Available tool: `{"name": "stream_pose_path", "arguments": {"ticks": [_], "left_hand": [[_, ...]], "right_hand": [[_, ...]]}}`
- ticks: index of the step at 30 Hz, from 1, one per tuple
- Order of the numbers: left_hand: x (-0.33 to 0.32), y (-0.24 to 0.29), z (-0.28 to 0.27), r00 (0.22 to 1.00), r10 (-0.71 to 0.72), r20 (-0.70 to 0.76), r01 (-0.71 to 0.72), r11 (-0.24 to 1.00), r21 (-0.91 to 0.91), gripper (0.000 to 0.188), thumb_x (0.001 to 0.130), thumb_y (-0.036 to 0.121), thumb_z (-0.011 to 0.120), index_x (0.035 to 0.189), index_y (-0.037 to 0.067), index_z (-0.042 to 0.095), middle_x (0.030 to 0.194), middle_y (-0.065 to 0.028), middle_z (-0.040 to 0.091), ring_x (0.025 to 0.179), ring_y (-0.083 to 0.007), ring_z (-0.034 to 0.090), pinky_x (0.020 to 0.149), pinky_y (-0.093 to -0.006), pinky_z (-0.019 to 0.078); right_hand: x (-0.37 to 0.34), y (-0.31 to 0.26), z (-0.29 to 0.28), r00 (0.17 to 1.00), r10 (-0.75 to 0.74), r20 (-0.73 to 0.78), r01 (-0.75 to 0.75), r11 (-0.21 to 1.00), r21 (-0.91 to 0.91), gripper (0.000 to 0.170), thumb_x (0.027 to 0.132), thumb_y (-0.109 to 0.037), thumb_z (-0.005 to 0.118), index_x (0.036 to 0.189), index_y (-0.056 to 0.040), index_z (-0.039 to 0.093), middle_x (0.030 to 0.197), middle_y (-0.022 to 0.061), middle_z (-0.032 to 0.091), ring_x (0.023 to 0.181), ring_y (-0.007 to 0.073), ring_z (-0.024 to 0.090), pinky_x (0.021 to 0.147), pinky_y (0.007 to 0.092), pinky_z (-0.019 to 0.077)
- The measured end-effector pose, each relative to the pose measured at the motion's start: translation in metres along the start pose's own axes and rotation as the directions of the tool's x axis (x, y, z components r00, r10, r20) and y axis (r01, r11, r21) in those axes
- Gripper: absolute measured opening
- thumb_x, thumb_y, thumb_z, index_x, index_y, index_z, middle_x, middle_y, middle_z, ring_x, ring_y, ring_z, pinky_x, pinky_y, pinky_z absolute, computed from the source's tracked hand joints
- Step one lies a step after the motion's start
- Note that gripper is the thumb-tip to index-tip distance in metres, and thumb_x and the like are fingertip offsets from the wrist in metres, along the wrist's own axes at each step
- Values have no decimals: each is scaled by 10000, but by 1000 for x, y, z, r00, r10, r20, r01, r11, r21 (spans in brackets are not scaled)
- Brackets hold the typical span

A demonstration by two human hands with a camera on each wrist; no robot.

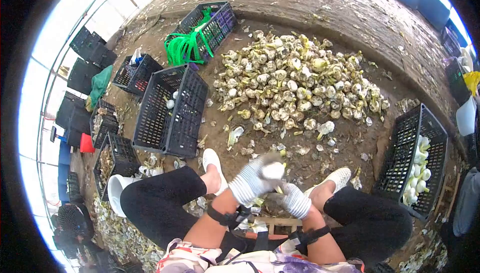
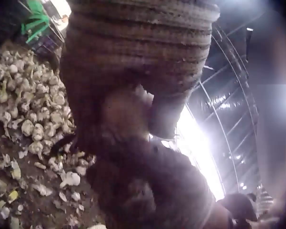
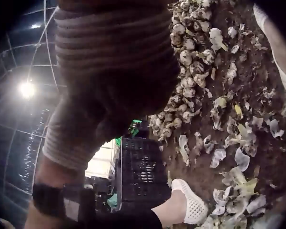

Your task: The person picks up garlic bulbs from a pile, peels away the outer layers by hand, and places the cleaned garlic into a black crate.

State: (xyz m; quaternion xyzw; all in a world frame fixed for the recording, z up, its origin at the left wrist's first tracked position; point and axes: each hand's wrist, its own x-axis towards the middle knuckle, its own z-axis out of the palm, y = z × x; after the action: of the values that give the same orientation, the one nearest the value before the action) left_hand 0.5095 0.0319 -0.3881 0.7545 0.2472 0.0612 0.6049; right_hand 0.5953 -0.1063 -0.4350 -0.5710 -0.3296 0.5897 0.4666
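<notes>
Both hands wear striped work gloves and meet between the knees in the head view. My left hand point(image 1: 251, 179) grips a whitish garlic bulb point(image 1: 273, 170) with the fingers curled round it. Close beside and below it, my right hand point(image 1: 296, 201) has its fingers bent toward the bulb's underside, by a short pale stem point(image 1: 279, 189). Blur and the dark glove hide the right fingertips; I cannot tell whether they pinch anything. In the left wrist view the bulb is mostly in shadow. A large heap of untrimmed garlic point(image 1: 295, 85) lies on the ground ahead.
A black crate point(image 1: 170, 113) with a few white bulbs stands front left; another crate point(image 1: 435, 123) at the right holds several cleaned bulbs. Green straps point(image 1: 187, 48) drape over a crate behind. A white bucket point(image 1: 120, 193) is by the left knee. Loose skins litter the soil.
</notes>
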Motion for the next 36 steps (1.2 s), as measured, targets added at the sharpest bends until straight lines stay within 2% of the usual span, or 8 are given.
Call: {"name": "stream_pose_path", "arguments": {"ticks": [5,7,10,14,23,28,31,36], "left_hand": [[23,21,-92,844,44,-534,-533,177,-827,571,709,494,632,1100,100,497,1012,-73,550,911,-238,557,803,-398,485],[46,10,-87,805,-34,-593,-562,277,-779,580,695,506,642,1080,91,517,998,-84,558,902,-236,558,775,-391,491],[98,-27,-35,911,-3,-412,56,992,115,578,705,414,665,1128,60,493,1083,-129,542,920,-279,563,821,-399,460],[191,-37,31,996,-30,-87,87,615,783,623,639,361,695,1146,75,473,1133,-182,489,1000,-322,502,856,-396,404],[338,-106,66,987,-130,97,-72,179,981,413,762,177,557,1162,110,479,1255,-188,435,935,-299,573,768,-416,443],[281,-79,24,993,-27,119,11,991,130,500,730,225,657,1153,51,456,1088,-98,542,980,-202,533,857,-325,429],[176,-32,19,976,-98,193,195,786,-587,556,726,261,686,1187,68,442,1108,-65,519,1046,-191,488,879,-321,417],[43,-24,32,947,-226,230,320,740,-592,584,731,225,691,1225,80,416,1136,-74,494,1084,-197,458,909,-318,396]], "right_hand": [[9,-1,-12,959,257,-116,-228,949,217,238,805,-157,570,1009,-33,571,839,116,617,737,152,560,671,290,454],[20,7,-14,950,227,-213,-180,959,221,208,800,-120,570,980,-17,571,859,113,619,743,141,559,668,272,453],[27,32,-21,938,219,-268,-117,929,350,219,804,-96,557,999,4,551,888,105,616,751,142,551,670,265,452],[25,12,-45,896,296,-332,-153,906,394,244,811,-76,525,1040,5,537,889,93,603,759,128,539,682,259,455],[25,49,-62,797,480,-368,-131,731,670,259,792,-96,585,1023,14,549,904,88,601,792,122,536,739,256,436],[20,46,-68,774,392,-497,98,702,706,303,792,-153,591,1049,0,538,849,74,606,688,132,553,563,243,440],[21,53,-65,831,334,-445,340,330,881,258,782,-154,602,1015,-50,564,885,38,589,744,125,541,597,266,439],[12,40,-48,903,233,-362,300,263,917,231,793,-139,605,970,-2,545,917,86,589,787,165,572,638,288,485]]}}
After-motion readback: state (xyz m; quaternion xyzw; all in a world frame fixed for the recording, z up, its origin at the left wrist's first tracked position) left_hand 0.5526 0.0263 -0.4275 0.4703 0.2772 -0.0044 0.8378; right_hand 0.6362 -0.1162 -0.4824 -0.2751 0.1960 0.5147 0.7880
